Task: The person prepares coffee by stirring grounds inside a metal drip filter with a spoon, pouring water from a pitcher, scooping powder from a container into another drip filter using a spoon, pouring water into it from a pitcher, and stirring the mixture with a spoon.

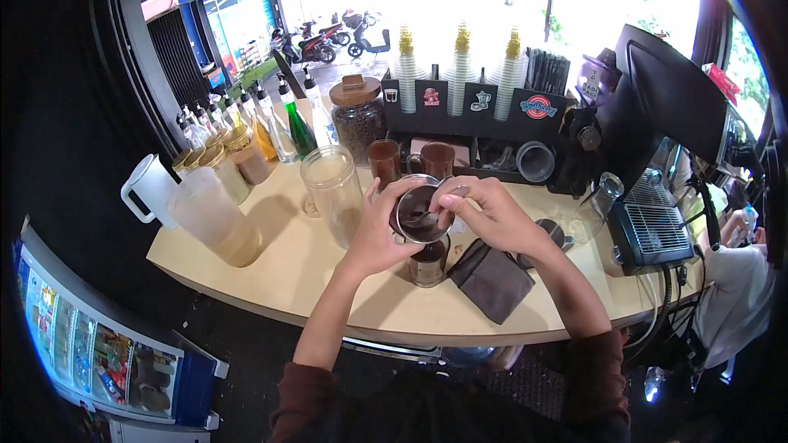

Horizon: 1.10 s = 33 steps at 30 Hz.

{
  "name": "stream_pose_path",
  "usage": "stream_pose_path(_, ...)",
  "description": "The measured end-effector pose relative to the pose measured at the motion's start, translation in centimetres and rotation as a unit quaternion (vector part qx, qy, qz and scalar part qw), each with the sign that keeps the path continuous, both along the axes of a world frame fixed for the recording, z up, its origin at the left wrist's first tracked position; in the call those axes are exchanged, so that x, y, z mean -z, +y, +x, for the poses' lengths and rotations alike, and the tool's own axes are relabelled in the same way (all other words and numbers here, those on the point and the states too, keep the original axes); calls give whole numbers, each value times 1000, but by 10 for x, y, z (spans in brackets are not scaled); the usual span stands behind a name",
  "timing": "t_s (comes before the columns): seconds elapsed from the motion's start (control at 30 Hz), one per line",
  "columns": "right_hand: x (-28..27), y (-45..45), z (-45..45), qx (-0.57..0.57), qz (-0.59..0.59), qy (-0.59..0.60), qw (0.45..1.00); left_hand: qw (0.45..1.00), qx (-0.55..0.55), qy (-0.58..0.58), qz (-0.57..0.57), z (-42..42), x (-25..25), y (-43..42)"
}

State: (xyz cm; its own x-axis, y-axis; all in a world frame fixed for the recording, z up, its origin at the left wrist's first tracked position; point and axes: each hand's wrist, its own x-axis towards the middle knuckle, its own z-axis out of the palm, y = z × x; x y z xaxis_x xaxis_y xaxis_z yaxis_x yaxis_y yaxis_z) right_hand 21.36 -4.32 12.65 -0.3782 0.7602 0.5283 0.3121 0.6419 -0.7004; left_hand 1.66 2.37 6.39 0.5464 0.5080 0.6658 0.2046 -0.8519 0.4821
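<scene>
My left hand (384,228) is wrapped round a metal cup (421,227), which is tipped and has dark brown contents inside. My right hand (484,212) pinches the handle of a spoon (424,217) whose end is inside that cup. Right below the cup stands a glass (428,267) with dark contents, partly hidden by the cup. Behind my hands are two brown-filled glass mugs, one on the left (384,161) and one on the right (437,159). A folded dark cloth (492,280) lies on the counter under my right forearm.
The wooden counter (287,275) curves around me. On it are a tall clear jar (331,189), a large pitcher (215,221), a coffee bean jar (359,123), several pump bottles, a cup rack (468,115) and an espresso machine (652,230). A seated person (735,295) is at right.
</scene>
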Motion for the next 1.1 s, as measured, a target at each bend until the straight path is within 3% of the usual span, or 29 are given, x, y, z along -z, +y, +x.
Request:
stream_pose_path(0.07, 3, -3, 4, -2, -62, 49, 997, 1000, -26, -13, -7, -1, 4, 4)
stream_pose_path(0.2, 2, -18, 18, -8, -72, 93, 993, 999, -47, -10, -16, -2, 0, 3)
stream_pose_path(0.33, 9, -33, 42, 28, -37, 159, 986, 997, -68, -7, -24, -1, -6, 0)
stream_pose_path(0.4, 16, -37, 50, 85, 35, 259, 961, 997, -72, -10, -37, 0, -5, 1)
stream_pose_path(0.47, 21, -43, 58, 124, 41, 243, 961, 995, -88, -29, -31, 0, -2, 3)
stream_pose_path(0.6, 53, -48, 68, 243, 35, 173, 954, 996, -53, -52, -57, 0, -3, 7)
stream_pose_path(0.67, 68, -50, 67, 313, 47, -26, 948, 993, -60, -67, -79, -1, -7, 4)
stream_pose_path(0.73, 83, -51, 65, 308, 63, -73, 946, 994, -59, -59, -69, -2, -8, 6)
stream_pose_path(0.83, 119, -49, 67, 312, 69, -237, 917, 994, -55, -42, -85, -3, -14, 6)
stream_pose_path(1.1, 161, -47, 67, 299, 94, -381, 870, 989, -42, 11, -144, -4, -23, -3)
